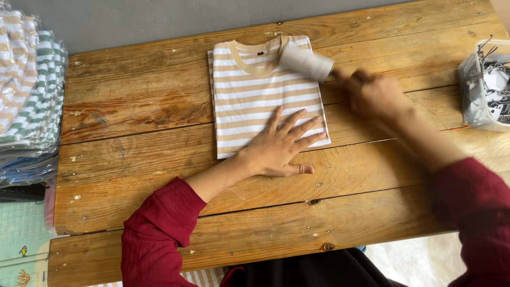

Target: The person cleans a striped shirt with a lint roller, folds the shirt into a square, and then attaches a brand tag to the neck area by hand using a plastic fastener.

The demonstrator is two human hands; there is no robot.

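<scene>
A folded shirt [260,93] is laid flat on the worktop [138,106], toward the far edge and near the middle. It is striped in tan and white, with a tan collar turned away from the person and a small dark tag inside the neck. The folded shape is a neat rectangle, its lower right corner covered by the left hand [280,146], which is pressed on it with the fingers spread and the palm down (nothing is gripped). A pale lint roller [306,62] is held against the shirt's upper right corner, by the collar; the right hand [373,95] is closed around its handle and is blurred. Both arms are sleeved in dark red.

The worktop is made of worn wooden planks, with knots, nail heads and pale flecks showing. A grey wall is seen behind it. On the left edge a stack of bagged shirts [29,79] is piled, striped in tan, green and blue. At the right edge a clear box [483,87] of small dark and white pieces is set, well apart from the shirt.

Bare wood is left on all sides of the shirt: a broad stretch to its left, a narrower one to its right, and several planks between it and the near edge.
</scene>
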